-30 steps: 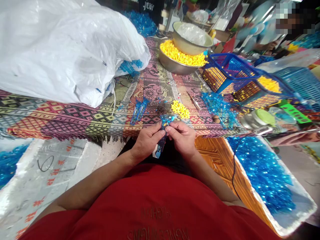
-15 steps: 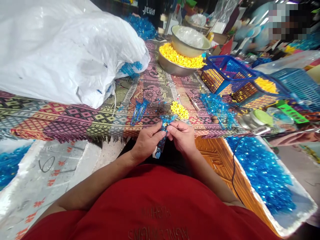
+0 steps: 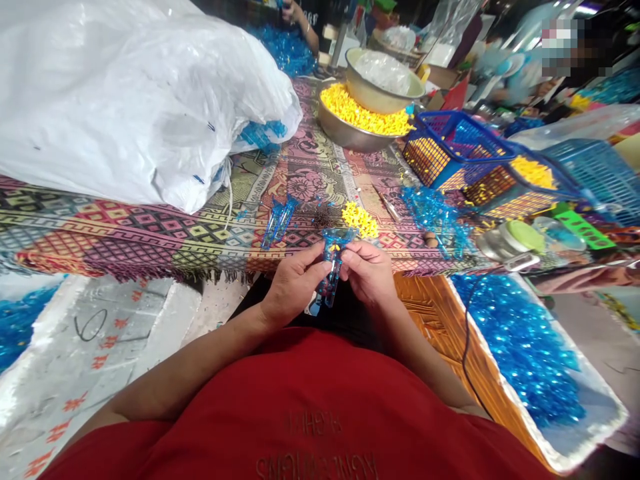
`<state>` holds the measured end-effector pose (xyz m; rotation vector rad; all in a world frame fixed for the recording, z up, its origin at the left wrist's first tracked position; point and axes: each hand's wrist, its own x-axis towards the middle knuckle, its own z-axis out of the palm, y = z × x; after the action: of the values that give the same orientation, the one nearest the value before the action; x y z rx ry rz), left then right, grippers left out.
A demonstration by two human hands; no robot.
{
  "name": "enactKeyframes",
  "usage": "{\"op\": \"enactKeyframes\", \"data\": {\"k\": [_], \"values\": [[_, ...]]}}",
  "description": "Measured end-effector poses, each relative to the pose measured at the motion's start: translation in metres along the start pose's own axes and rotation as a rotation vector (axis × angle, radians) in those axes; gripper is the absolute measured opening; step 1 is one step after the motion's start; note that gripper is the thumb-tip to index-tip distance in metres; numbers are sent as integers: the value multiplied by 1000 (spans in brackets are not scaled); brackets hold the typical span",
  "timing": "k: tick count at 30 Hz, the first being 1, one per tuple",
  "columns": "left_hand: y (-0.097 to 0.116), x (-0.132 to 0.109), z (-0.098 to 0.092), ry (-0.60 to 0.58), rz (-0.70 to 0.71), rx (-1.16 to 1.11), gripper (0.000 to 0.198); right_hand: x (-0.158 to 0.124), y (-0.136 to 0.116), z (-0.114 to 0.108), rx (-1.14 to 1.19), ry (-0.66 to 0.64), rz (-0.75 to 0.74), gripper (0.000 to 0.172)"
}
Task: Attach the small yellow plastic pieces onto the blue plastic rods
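Note:
At the table's front edge, my left hand point(image 3: 296, 283) is closed, thumb and fingers pinching a long translucent blue plastic piece point(image 3: 333, 239) with a flared far end. Small yellow bits show in it near the fingertips. My right hand point(image 3: 371, 272) is closed on the same blue plastic from the other side. Two narrow blue lengths hang below the fingers; whether they are joined cannot be told. Just beyond lie a small pile of yellow plastic bits point(image 3: 360, 221) and a scatter of tiny dark bits point(image 3: 327, 215). Several blue plastic pieces point(image 3: 279, 220) lie to the left.
A large white sack point(image 3: 125, 100) covers the left of the table. At the back are a metal bowl of yellow bits point(image 3: 365, 117) and blue baskets point(image 3: 457, 143). A screwdriver-like tool point(image 3: 387, 204) lies right. A foam box point(image 3: 603, 413) holds blue pieces. A co-worker's arm point(image 3: 305, 27) shows behind.
The blue plastic now shows two lengths below my fingers where one showed before. My right hand has shifted slightly right. A co-worker's arm has come into view at the back.

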<state>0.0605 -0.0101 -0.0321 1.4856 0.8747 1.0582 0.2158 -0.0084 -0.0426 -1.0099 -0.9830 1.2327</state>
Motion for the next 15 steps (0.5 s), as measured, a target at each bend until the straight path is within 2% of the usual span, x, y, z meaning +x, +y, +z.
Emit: {"op": "enactKeyframes", "data": {"k": [8,15], "values": [[-1,1,3,25,54,152,35,0,4,-3,-76,-6,-69,16],[2,6,-3,-78,109,252,25,-3,5,-3,-149,9,-172,12]]}}
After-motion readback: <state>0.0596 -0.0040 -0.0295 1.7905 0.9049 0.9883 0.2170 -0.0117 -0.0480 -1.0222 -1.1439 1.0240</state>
